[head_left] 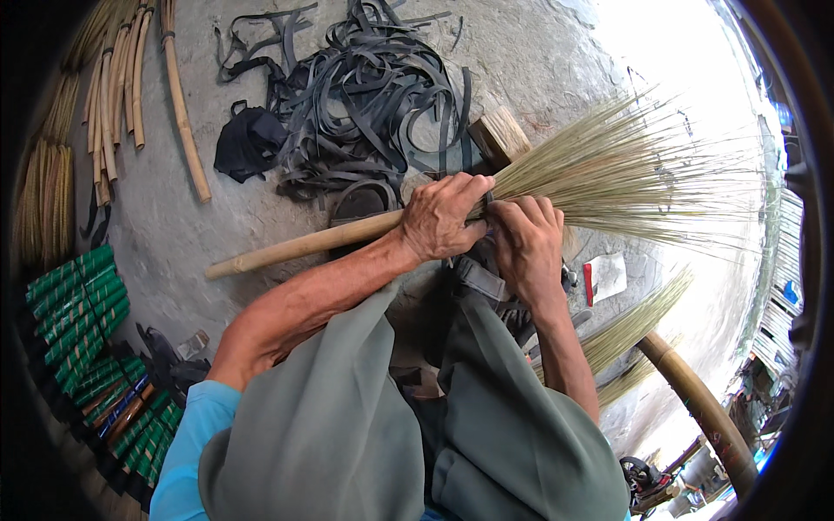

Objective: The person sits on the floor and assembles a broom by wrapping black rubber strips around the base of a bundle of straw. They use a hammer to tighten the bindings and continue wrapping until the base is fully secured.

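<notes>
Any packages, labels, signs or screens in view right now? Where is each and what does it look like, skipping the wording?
Flat packet or card: on the ground just right of the right hand, whitish rectangle with a red strip along its left edge.
Green-wrapped sticks: stacked at far left, green with pale banding; whether it is labelling, I cannot tell.
No signs or screens.

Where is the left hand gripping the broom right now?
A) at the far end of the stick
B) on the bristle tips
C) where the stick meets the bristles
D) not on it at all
C: the left hand wraps the broom at the joint between its stick and bristles, with the right hand beside it.
</notes>
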### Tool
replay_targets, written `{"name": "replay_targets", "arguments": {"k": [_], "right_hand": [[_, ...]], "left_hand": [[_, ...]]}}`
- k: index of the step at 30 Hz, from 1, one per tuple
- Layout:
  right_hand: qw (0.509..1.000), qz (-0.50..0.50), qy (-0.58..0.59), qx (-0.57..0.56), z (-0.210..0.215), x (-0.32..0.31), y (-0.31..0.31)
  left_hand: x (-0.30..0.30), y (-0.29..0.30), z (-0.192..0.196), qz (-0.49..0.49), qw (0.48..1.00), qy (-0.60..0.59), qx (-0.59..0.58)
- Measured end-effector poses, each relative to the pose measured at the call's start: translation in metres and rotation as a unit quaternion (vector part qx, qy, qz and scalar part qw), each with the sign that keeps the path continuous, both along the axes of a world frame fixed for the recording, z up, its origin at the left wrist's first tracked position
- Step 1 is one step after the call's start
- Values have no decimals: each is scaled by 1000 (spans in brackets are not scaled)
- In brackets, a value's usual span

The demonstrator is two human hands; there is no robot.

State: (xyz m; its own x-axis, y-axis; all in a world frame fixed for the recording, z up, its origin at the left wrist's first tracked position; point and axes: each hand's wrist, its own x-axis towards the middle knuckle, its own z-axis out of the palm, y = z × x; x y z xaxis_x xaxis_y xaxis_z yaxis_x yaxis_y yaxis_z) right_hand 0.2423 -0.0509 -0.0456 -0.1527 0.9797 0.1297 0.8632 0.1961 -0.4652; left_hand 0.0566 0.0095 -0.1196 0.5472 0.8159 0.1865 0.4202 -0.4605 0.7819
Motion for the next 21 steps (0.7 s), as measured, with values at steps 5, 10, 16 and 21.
{"name": "replay_targets", "arguments": {"k": [5,10,16,21], "right_hand": [[997,-43,65,-8,3,0,-30],[996,-62,65,23,-18,-9,-40],[992,-97,57,59,-34,-11,-40],[980,-140,133,38,-26,-11,-53]], "left_hand": [[1,2,2,3,999,-16,-27],[3,2,3,14,1000,-11,-18],[4,4,6,-2,999,-42,-31],[3,7,7,-28,987,-33,-155]]}}
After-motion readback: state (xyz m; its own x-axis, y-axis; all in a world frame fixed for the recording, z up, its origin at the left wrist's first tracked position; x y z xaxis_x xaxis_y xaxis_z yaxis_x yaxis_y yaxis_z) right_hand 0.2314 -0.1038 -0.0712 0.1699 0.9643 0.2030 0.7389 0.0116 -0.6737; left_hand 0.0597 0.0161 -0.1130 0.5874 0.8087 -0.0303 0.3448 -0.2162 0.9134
